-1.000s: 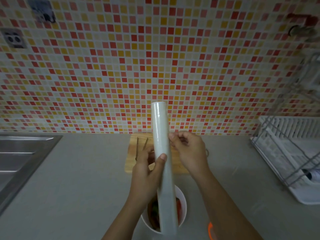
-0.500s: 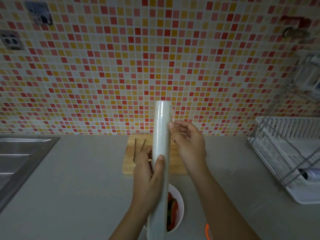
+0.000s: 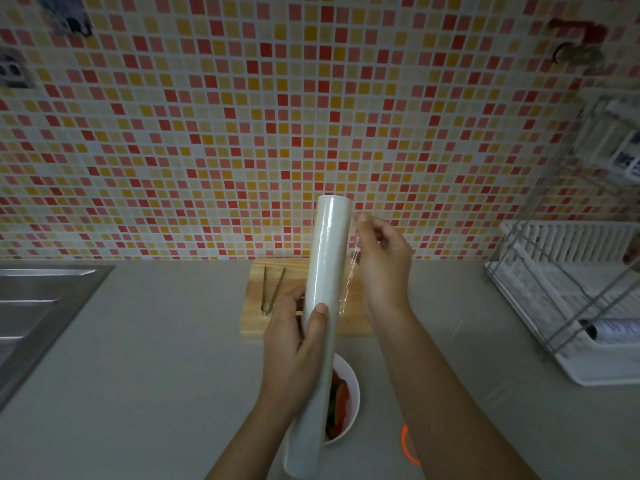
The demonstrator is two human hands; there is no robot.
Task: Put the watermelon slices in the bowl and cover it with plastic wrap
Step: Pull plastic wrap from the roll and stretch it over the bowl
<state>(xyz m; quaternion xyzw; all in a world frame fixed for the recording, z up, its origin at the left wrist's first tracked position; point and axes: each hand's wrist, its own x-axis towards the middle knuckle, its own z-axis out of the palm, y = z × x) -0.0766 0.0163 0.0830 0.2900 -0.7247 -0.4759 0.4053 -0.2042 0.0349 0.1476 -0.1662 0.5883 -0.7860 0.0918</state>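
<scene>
Head view: the left hand (image 3: 294,344) is wrapped around the middle of a roll of plastic wrap (image 3: 323,306), thumb pressed on its front, holding it nearly upright above the counter (image 3: 156,358). The right hand (image 3: 382,261) is just beside the roll's upper part, its fingertips pinched on the loose edge of the clear film (image 3: 353,268), which is peeled a little way off the roll and hangs as a thin shiny strip between roll and hand. Below the roll, partly hidden by it and the left forearm, a white bowl (image 3: 351,386) stands on the counter with the watermelon slices (image 3: 341,403) inside, red flesh and green rind showing; the bowl is uncovered. Behind the bowl lies a wooden cutting board (image 3: 256,317) against the mosaic tiled wall (image 3: 242,116), with metal tongs (image 3: 272,289) resting on its left part. A steel sink (image 3: 38,306) is at the left, a white dish rack (image 3: 571,306) at the right. An orange-rimmed object (image 3: 408,445) peeks out beside the right forearm; what it is cannot be told
</scene>
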